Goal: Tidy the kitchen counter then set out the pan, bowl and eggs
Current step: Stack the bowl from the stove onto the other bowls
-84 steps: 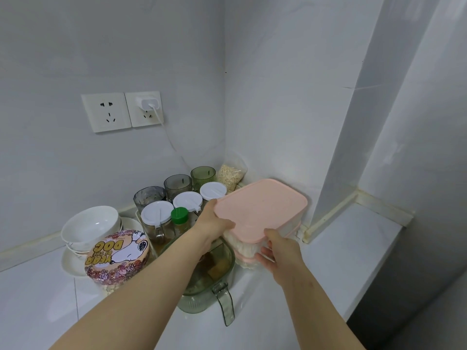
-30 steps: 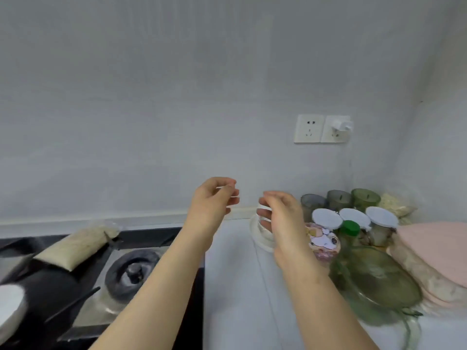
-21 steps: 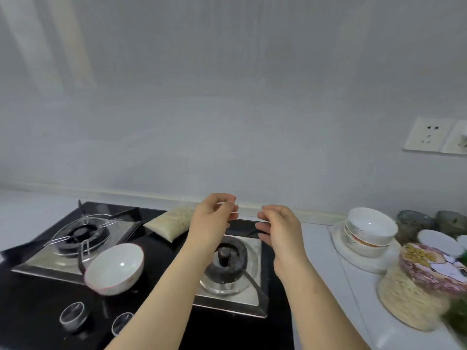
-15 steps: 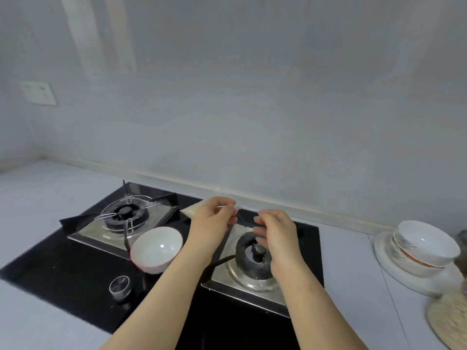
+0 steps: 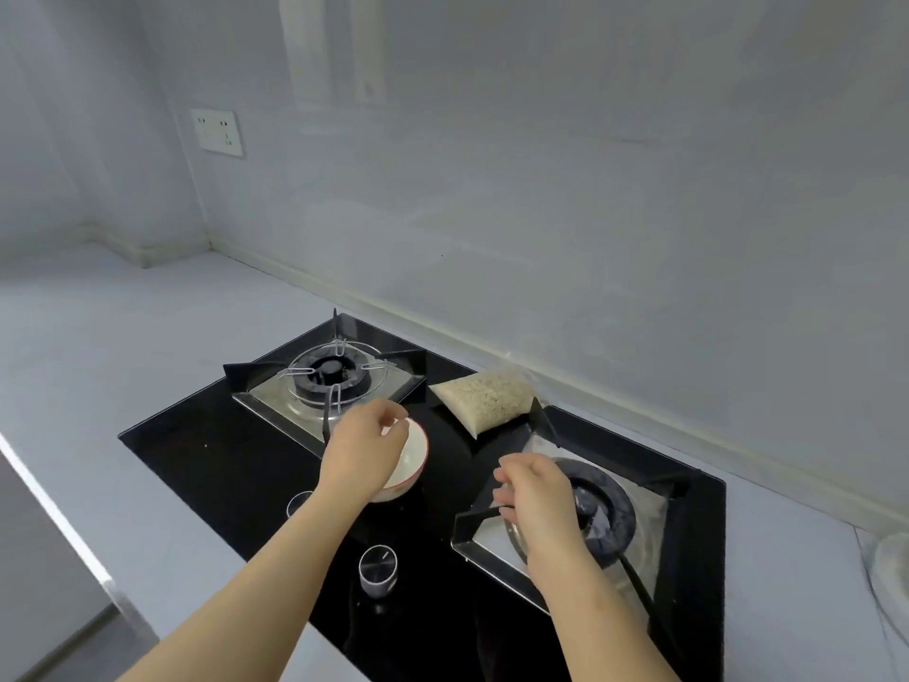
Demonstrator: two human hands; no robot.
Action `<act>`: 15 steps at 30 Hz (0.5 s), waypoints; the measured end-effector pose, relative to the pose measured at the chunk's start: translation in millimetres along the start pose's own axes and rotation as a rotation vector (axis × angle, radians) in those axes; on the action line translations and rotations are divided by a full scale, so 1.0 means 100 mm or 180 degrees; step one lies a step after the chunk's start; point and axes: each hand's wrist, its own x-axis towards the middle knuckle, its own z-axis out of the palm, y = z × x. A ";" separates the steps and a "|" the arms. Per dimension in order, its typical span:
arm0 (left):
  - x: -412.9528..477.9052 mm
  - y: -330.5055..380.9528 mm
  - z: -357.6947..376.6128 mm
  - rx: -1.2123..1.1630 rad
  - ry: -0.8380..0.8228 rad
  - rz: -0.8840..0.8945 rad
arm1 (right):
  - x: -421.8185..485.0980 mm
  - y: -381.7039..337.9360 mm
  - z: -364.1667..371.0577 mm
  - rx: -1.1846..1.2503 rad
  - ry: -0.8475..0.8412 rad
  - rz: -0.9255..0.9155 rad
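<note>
A white bowl with a red rim rests on the black glass hob, just in front of the left burner. My left hand lies over the bowl and hides most of it, thumb and fingertips pinched at its far rim. My right hand hovers above the right burner with its fingers loosely curled and nothing in them. No pan or eggs are in view.
A clear bag of pale grain lies on the hob between the burners near the wall. A control knob sits at the hob's front. A plate's edge shows at far right. White counter spreads left.
I let go of the pink-lidded container and turned left from the jars to the hob. My left hand has dropped onto the white bowl; my right hand has lowered over the right burner.
</note>
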 end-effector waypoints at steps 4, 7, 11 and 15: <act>0.17 -0.36 -0.11 0.1101 0.0069 -0.0329 | 0.09 0.00 0.27 -0.0289 -0.0204 -0.0002; 0.35 -0.64 -0.26 0.1647 -0.0292 -0.0547 | 0.19 -0.01 0.56 -0.0748 -0.0439 -0.0041; 0.56 -0.83 -0.29 0.1655 -0.1013 -0.0669 | 0.40 0.03 0.82 -0.1225 -0.0438 0.0146; 0.62 -0.86 -0.24 0.1115 -0.1393 -0.0763 | 0.52 0.17 1.02 -0.1177 -0.0537 0.0630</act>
